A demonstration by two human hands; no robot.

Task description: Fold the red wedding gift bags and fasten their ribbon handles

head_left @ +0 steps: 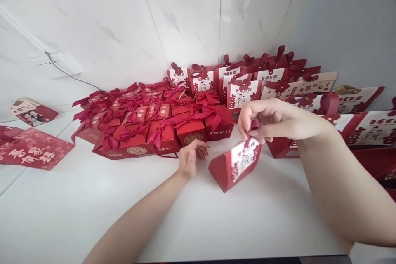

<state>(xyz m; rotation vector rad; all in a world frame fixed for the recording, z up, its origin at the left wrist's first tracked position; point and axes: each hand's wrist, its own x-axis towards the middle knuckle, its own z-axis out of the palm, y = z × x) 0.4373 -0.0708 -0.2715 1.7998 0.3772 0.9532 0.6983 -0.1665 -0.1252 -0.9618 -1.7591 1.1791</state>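
The right hand (272,119) reached in from the lower right with the forearm stretched out and the wrist bent down, thumb and fingertips pinched shut on the red top of a bag (236,165). The bag hung tilted over the white floor (93,206), just in front of the boxes (148,128). The left hand (192,159) lay low beside the bag's left edge, fingers loosely curled and holding nothing, with its forearm running up from the bottom.
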